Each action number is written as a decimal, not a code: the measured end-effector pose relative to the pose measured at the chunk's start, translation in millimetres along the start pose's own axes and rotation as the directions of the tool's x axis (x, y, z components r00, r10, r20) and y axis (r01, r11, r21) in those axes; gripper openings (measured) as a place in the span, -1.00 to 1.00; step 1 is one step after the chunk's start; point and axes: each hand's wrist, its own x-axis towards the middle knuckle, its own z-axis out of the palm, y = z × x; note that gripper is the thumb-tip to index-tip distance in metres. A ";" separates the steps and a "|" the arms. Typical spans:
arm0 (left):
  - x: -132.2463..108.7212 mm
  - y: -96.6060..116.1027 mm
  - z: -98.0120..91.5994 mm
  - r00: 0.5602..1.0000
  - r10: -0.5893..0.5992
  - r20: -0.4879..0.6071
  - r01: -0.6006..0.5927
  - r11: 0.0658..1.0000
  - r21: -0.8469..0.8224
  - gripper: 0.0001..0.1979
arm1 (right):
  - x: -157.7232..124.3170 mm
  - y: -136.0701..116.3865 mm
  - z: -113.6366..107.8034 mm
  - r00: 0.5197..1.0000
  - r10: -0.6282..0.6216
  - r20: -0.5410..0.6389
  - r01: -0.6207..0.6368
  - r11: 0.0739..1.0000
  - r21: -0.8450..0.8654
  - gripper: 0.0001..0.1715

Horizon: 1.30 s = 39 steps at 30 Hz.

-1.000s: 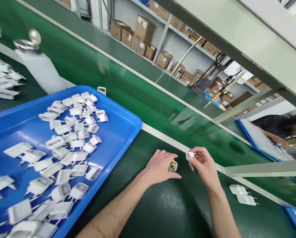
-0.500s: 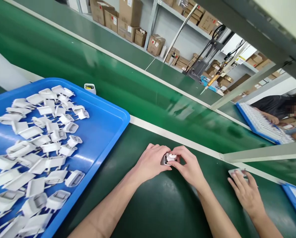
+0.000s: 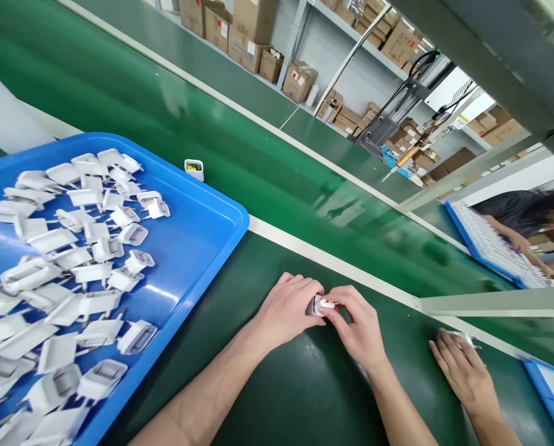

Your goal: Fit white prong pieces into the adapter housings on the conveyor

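Observation:
In the head view, my left hand (image 3: 286, 310) is closed around a small white charger housing (image 3: 312, 306), its open end facing right. My right hand (image 3: 359, 327) pinches a white plug piece (image 3: 326, 304) between thumb and fingers, right at the housing's mouth. The two parts touch or overlap; how deep the piece sits is hidden by my fingers. Left of my hands, a blue tray (image 3: 184, 254) holds many loose white plug pieces (image 3: 104, 379) with pins, lying in all directions.
A green conveyor belt (image 3: 277, 192) runs behind the work surface, carrying another charger housing (image 3: 194, 171). At right, a co-worker's hand (image 3: 465, 371) covers a small white part. Another person sits across by a filled tray (image 3: 486, 248). A metal post (image 3: 491, 303) crosses at right.
The plug piece has tilted and come closer against the housing's mouth. The housing on the belt has travelled right past the tray. The co-worker's hand has shifted over its part. My view has turned slightly.

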 end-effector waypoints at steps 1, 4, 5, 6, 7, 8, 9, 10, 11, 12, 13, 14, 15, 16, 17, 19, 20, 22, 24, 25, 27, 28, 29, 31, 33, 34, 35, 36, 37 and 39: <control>0.2 0.4 -0.2 1.000 -0.006 0.004 0.006 1.000 0.001 -0.76 | 4.8 -3.6 7.6 1.000 0.010 0.012 -0.010 1.000 0.016 -0.87; 0.7 1.3 -0.4 1.000 -0.017 0.014 0.017 1.000 0.020 -0.77 | 9.4 -8.4 9.3 0.999 0.014 0.034 -0.016 0.999 0.043 -0.91; 0.7 1.3 -0.2 1.000 -0.016 0.015 0.015 1.000 0.024 -0.77 | 8.8 -8.7 6.7 0.999 0.005 0.038 -0.006 0.999 0.038 -0.90; 0.7 1.1 0.1 1.000 -0.012 0.013 0.012 1.000 0.027 -0.77 | 7.8 -8.9 4.4 0.999 -0.003 0.042 0.002 1.000 0.030 -0.89; 0.7 0.9 0.5 1.000 -0.008 0.010 0.008 1.000 0.028 -0.78 | 6.6 -9.0 2.9 0.999 -0.009 0.043 0.009 1.000 0.019 -0.88; 0.7 0.6 0.9 1.000 -0.005 0.008 0.005 1.000 0.027 -0.78 | 5.5 -9.2 2.5 0.999 -0.014 0.040 0.014 1.000 0.007 -0.87; 0.7 0.3 1.4 1.000 -0.002 0.004 0.002 1.000 0.027 -0.78 | 4.4 -9.5 3.2 0.999 -0.018 0.034 0.018 1.000 -0.005 -0.86; 0.7 0.1 1.8 1.000 0.001 0.000 -0.001 1.000 0.027 -0.79 | 3.6 -9.9 4.6 0.999 -0.021 0.024 0.022 1.000 -0.015 -0.85; 0.7 0.0 2.1 1.000 0.004 -0.004 -0.004 1.000 0.028 -0.79 | 3.0 -10.2 6.4 1.000 -0.025 0.013 0.025 0.999 -0.023 -0.84; 0.7 0.0 2.3 1.000 0.005 -0.009 -0.005 1.000 0.030 -0.79 | 2.6 -10.7 8.3 1.000 -0.028 0.003 0.028 0.999 -0.029 -0.84; 0.7 0.0 2.4 1.000 0.006 -0.012 -0.006 1.000 0.031 -0.79 | 2.5 -11.1 10.0 1.000 -0.030 -0.007 0.029 0.999 -0.032 -0.83; 0.6 0.1 2.5 1.000 0.006 -0.013 -0.005 0.999 0.033 -0.79 | 2.6 -11.7 11.3 0.999 -0.029 -0.015 0.028 0.999 -0.034 -0.84; 0.4 0.2 2.6 1.000 0.005 -0.014 -0.005 0.999 0.034 -0.78 | 2.8 -12.3 12.3 0.999 -0.025 -0.022 0.025 0.999 -0.036 -0.84; 0.2 0.2 2.6 1.000 0.005 -0.015 -0.004 0.999 0.037 -0.78 | 3.1 -13.1 13.0 0.999 -0.020 -0.029 0.019 0.999 -0.037 -0.85; 0.0 0.1 2.7 1.000 0.007 -0.018 -0.006 0.999 0.039 -0.78 | 3.1 -13.9 13.7 0.999 -0.015 -0.034 0.014 0.999 -0.037 -0.85; -0.6 -0.1 2.8 0.999 0.015 -0.031 -0.013 0.999 0.048 -0.78 | 2.3 -15.5 15.7 0.999 -0.005 -0.045 0.003 0.999 -0.036 -0.85; -0.8 -0.1 2.7 0.999 0.017 -0.036 -0.015 0.998 0.054 -0.78 | 1.4 -16.0 17.3 0.999 -0.003 -0.053 0.001 0.999 -0.038 -0.85; -1.2 0.5 1.9 0.999 0.022 -0.038 -0.019 0.998 0.065 -0.79 | -1.3 -16.0 21.6 0.997 -0.001 -0.082 -0.003 0.999 -0.048 -0.84; -1.7 2.4 -0.2 0.999 0.019 -0.033 -0.016 0.997 0.074 -0.81 | -3.4 -14.6 25.2 0.993 0.003 -0.116 -0.010 0.998 -0.056 -0.83; -2.0 3.8 -1.7 1.000 0.012 -0.029 -0.010 0.997 0.070 -0.80 | -3.7 -13.5 25.8 0.993 0.009 -0.119 -0.015 0.999 -0.046 -0.83; -2.8 7.5 -5.2 1.000 -0.023 -0.012 0.023 0.999 0.046 -0.71 | -2.6 -11.0 23.5 0.995 0.045 -0.090 -0.043 0.999 0.023 -0.85; -3.2 9.5 -7.1 0.999 -0.047 0.004 0.047 0.998 0.030 -0.62 | -1.3 -9.8 20.6 0.996 0.071 -0.062 -0.067 0.995 0.077 -0.86; -3.5 11.2 -8.7 0.997 -0.071 0.023 0.070 0.997 0.014 -0.51 | 0.0 -8.8 16.7 0.994 0.100 -0.030 -0.096 0.986 0.133 -0.86; -3.7 13.4 -11.2 0.993 -0.102 0.064 0.103 0.995 0.001 -0.31 | 2.0 -7.1 7.5 0.987 0.157 0.009 -0.155 0.963 0.222 -0.84; -3.5 13.6 -12.1 0.991 -0.103 0.086 0.103 0.995 0.007 -0.22 | 1.6 -5.0 -1.8 0.980 0.198 0.016 -0.195 0.945 0.264 -0.83; -3.2 12.9 -12.0 0.991 -0.095 0.090 0.094 0.995 0.014 -0.20 | 0.2 -3.4 -6.3 0.976 0.217 0.008 -0.211 0.939 0.272 -0.83; -2.8 11.8 -11.5 0.992 -0.084 0.091 0.082 0.996 0.021 -0.20 | -2.0 -1.3 -10.6 0.972 0.237 -0.003 -0.227 0.934 0.277 -0.83; -2.4 10.5 -10.8 0.993 -0.073 0.089 0.070 0.997 0.029 -0.21 | -4.9 1.4 -15.0 0.966 0.259 -0.015 -0.244 0.928 0.282 -0.82; -2.0 9.1 -10.0 0.994 -0.063 0.085 0.060 0.998 0.034 -0.23 | -8.4 4.9 -19.6 0.959 0.284 -0.025 -0.265 0.921 0.287 -0.81; -0.9 6.3 -8.1 0.996 -0.053 0.074 0.049 0.998 0.044 -0.28 | -17.2 13.5 -30.0 0.939 0.341 -0.048 -0.312 0.901 0.302 -0.78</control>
